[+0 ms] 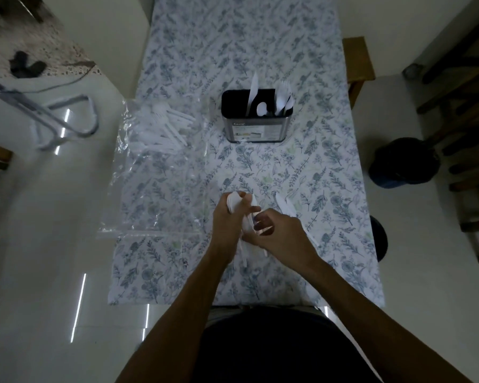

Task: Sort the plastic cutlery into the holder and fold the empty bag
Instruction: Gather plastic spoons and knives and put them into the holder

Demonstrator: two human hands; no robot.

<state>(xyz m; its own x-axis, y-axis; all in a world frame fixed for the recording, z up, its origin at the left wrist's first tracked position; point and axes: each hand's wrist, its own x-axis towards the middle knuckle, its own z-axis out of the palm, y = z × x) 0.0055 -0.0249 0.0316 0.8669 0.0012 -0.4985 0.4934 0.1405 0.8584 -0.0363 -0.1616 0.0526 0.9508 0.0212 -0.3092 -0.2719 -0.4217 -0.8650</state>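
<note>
On the floral-clothed bench [177,258], my left hand [228,222] gripped a bunch of spoons [234,201] while my right hand [277,233] pinched one loose at centre frame, mid-sort; next, I judged, a reach to the holder [256,125] above, the bag [150,172] at left not yet empty.

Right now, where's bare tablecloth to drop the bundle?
Free: the strip between the holder and both hands, left hand and right hand; also right of the holder toward the table edge. Crowded: the plastic bag covers the left side, with loose cutlery beside the right hand.
</note>
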